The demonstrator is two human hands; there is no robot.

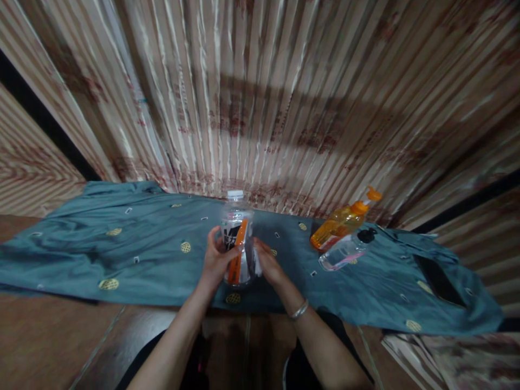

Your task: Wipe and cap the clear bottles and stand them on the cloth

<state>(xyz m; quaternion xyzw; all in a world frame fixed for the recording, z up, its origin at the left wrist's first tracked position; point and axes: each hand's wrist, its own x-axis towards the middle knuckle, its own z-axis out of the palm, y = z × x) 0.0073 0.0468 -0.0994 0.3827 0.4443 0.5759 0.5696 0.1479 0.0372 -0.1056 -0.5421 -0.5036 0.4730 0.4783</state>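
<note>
A clear plastic bottle with a white cap and a white, black and orange label stands upright near the middle of the cloth-covered surface. Wrapped round its left side is my left hand, the thumb lying across the label. My right hand, with a silver bangle at the wrist, is at the bottle's right side. Between that palm and the bottle shows a white wipe, perhaps tissue or cloth, pressed to the side. My right fingertips are partly hidden behind it.
A teal cloth with yellow pineapple prints covers the surface. To the right lie an orange pump bottle and a clear bottle with a black cap. Farther right is a dark phone. A pleated curtain hangs behind.
</note>
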